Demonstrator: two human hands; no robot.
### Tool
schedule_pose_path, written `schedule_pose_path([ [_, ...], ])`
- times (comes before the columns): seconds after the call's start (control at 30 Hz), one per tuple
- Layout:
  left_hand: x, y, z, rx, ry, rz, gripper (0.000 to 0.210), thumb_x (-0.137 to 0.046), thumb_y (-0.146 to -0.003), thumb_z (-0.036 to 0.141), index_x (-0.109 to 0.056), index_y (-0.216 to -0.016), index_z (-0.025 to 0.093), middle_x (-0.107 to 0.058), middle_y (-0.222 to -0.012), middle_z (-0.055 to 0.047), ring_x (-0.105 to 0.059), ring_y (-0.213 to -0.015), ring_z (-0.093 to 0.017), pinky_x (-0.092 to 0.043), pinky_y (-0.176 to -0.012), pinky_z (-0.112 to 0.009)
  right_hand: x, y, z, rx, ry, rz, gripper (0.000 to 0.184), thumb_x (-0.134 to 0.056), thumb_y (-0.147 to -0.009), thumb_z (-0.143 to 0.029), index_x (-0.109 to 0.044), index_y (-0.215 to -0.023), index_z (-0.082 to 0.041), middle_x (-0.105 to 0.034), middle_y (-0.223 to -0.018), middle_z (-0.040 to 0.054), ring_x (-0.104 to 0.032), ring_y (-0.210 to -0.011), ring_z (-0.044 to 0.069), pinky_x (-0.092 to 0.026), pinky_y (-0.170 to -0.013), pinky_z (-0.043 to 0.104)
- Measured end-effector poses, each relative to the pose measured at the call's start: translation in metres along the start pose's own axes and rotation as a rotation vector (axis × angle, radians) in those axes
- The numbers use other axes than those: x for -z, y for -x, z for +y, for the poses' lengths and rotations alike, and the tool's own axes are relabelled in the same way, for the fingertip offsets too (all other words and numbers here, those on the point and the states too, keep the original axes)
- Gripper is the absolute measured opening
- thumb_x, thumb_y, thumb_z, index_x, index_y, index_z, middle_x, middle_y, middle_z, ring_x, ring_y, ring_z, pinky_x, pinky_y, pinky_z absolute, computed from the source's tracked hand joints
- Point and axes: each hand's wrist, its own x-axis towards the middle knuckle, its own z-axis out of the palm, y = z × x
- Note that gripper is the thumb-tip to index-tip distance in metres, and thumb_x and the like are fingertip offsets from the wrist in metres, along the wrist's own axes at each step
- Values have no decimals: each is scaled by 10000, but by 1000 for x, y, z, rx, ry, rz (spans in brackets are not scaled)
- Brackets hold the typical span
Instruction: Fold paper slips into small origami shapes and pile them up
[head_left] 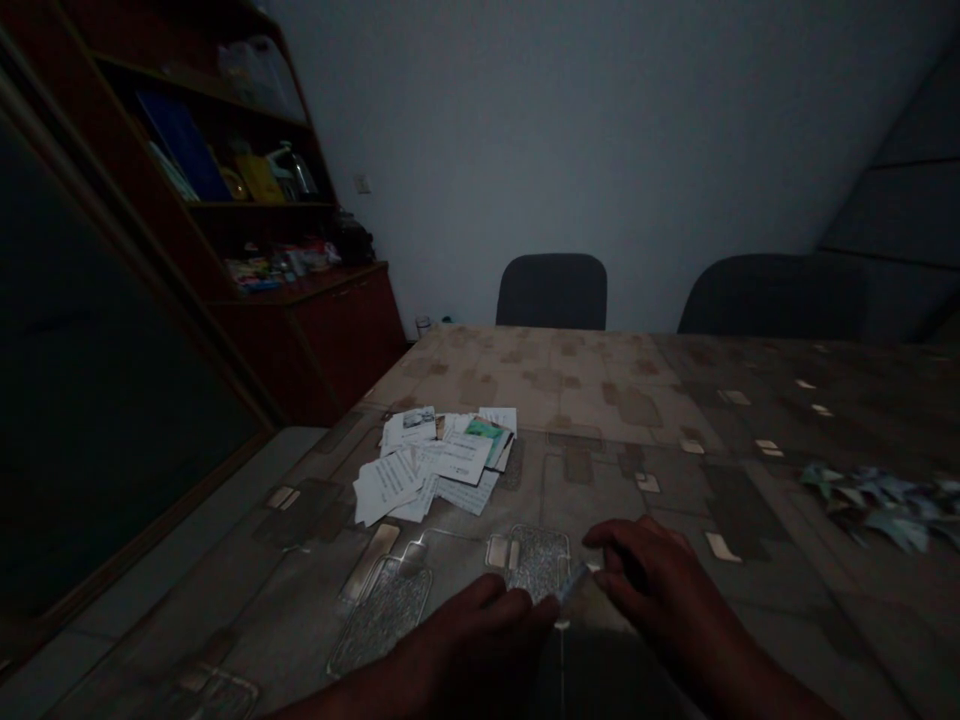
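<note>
Both hands [570, 600] pinch small paper slip [571, 583], writing illegible.

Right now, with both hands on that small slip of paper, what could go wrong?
The room is dim, so the small slip pinched between the left hand and right hand is hard to see and may be mishandled. The loose pile of papers lies close ahead; a forward reach might scatter it.

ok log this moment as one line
left hand: holding paper scrap | right hand: holding same scrap | pile of cards: far left on table | shreds: right
</note>
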Motion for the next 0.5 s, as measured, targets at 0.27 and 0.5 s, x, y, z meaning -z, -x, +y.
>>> schedule_pose_path([
  [0.27, 11, 1, -8, 77, 322, 28, 332, -535, -873, 57, -500, -1165, 210, -612, -854, 9, -531, -727, -135, -419, -646, -225, -8, 8, -8, 519, 91, 77, 209, -529, -903, -82, -660, -826, -225, -669, -734, -9, -545, -684, 157, -365, -665, 301],
  [0.5, 28, 1, -12, 142, 517, -40, 227, -533, -900, 77, -553, -1073, 222, -597, -847, 4, -528, -798, -152, -403, -637, -217, -26, 12, -7, 452, 188, 44, 160, -584, -921, -200, -609, -763, -211, -621, -711, -9, -543, -697, 157, -401, -692, 284],
])
